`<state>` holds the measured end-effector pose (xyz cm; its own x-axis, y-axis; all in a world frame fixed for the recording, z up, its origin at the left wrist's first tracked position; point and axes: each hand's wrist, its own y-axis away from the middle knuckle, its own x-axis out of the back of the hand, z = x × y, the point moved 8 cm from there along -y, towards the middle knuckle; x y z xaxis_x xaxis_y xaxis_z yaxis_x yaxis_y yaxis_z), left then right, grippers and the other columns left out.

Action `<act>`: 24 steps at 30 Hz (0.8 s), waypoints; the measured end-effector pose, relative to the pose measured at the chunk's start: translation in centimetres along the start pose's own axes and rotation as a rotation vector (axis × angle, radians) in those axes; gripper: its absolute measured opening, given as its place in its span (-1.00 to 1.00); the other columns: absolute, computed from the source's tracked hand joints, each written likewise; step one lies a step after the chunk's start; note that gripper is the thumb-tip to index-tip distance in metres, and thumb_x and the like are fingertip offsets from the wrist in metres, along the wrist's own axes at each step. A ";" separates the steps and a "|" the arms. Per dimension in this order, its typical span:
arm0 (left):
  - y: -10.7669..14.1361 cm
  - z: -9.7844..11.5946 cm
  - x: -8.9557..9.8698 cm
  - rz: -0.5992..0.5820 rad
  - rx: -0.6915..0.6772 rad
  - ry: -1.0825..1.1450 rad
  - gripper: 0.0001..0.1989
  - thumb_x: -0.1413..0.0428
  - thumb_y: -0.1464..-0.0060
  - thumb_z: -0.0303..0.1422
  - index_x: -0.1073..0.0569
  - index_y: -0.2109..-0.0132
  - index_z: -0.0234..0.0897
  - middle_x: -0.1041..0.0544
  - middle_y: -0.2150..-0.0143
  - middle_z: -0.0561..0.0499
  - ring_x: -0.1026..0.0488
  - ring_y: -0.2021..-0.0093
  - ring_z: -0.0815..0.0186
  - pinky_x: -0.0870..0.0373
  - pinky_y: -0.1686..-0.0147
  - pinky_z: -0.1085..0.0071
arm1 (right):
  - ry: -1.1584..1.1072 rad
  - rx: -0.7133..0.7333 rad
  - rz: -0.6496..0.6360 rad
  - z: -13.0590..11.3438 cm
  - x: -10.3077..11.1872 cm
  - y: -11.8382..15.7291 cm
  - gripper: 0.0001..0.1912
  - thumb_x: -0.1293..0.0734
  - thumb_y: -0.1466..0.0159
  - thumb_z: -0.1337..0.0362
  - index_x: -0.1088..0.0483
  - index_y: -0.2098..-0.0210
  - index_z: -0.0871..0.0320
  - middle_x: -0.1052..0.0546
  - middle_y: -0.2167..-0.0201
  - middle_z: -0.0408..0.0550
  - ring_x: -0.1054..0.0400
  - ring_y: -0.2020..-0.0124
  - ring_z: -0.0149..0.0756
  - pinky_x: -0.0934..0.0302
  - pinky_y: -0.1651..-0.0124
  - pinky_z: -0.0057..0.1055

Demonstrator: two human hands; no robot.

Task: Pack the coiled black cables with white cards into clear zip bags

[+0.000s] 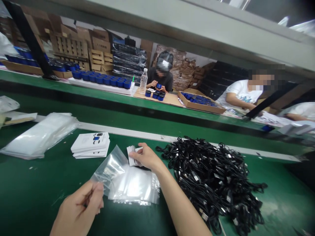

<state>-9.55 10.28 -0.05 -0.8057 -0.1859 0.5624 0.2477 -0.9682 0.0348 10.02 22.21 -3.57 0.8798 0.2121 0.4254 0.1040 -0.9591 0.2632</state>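
My left hand (82, 206) is closed in a pinch on the edge of a clear plastic bag (112, 167), which stretches up and to the right from the fingers. Just beyond it, my right hand (146, 157) has thumb and fingers round a small stack of white cards (131, 157); how many it grips is hidden. Below that hand lies a pile of clear zip bags (134, 186), overlapped by the held bag. Printed white leaflets (90, 146) with pictures of dark and blue items are stacked to the left. A large heap of black USB cables (211, 180) lies right of my right forearm.
A bundle of plastic bags (41, 134) lies at the left of the green table (73, 177). On the ledge behind are blue containers (103, 79), a water bottle (143, 81) and a cardboard tray (201, 105). Co-workers sit beyond, one holding a blue container. A shelf beam crosses overhead.
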 end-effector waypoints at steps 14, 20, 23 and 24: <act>-3.6 -0.2 -1.0 0.034 -0.047 0.160 -0.63 0.04 -0.10 -0.02 -0.43 0.35 -0.21 -0.63 0.42 0.03 -0.58 0.46 0.29 -0.52 0.41 0.45 | -0.024 0.194 0.218 -2.1 2.4 6.6 -0.75 -0.24 -0.29 0.34 -0.34 0.52 0.19 -0.39 0.53 -0.18 -0.29 0.41 -0.34 -0.12 0.32 -0.43; -2.4 2.6 -2.0 0.133 -0.150 0.071 -0.67 0.07 -0.14 -0.10 -0.38 0.43 -0.19 -0.46 0.63 0.13 -0.44 0.58 0.35 -0.35 0.57 0.52 | -0.020 0.487 0.232 -4.1 -0.8 12.5 -0.85 -0.27 -0.24 0.37 -0.42 0.45 0.10 -0.45 0.46 -0.15 -0.32 0.35 -0.29 -0.15 0.24 -0.40; -1.7 4.2 -1.6 0.238 -0.189 0.023 -0.71 0.07 -0.15 -0.19 -0.30 0.49 -0.18 -0.31 0.70 0.19 -0.29 0.68 0.41 -0.22 0.66 0.55 | -0.200 0.400 0.433 -2.2 -1.0 13.3 -0.72 -0.38 -0.14 0.31 -0.38 0.14 0.05 -0.46 0.29 -0.08 -0.34 0.23 -0.21 -0.22 0.12 -0.30; -1.6 4.5 -1.4 0.264 -0.200 0.012 -0.71 0.07 -0.15 -0.20 -0.28 0.50 -0.18 -0.28 0.71 0.20 -0.26 0.69 0.42 -0.20 0.68 0.56 | -0.317 0.331 0.455 -1.1 -1.4 13.4 -0.56 -0.43 -0.08 0.26 -0.33 0.05 0.05 -0.46 0.22 -0.03 -0.35 0.20 -0.18 -0.24 0.10 -0.26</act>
<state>-6.35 12.87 2.85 -0.7348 -0.4353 0.5202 0.3388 -0.8999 -0.2744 9.70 9.31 0.31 0.9586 -0.2467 0.1422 -0.2190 -0.9579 -0.1855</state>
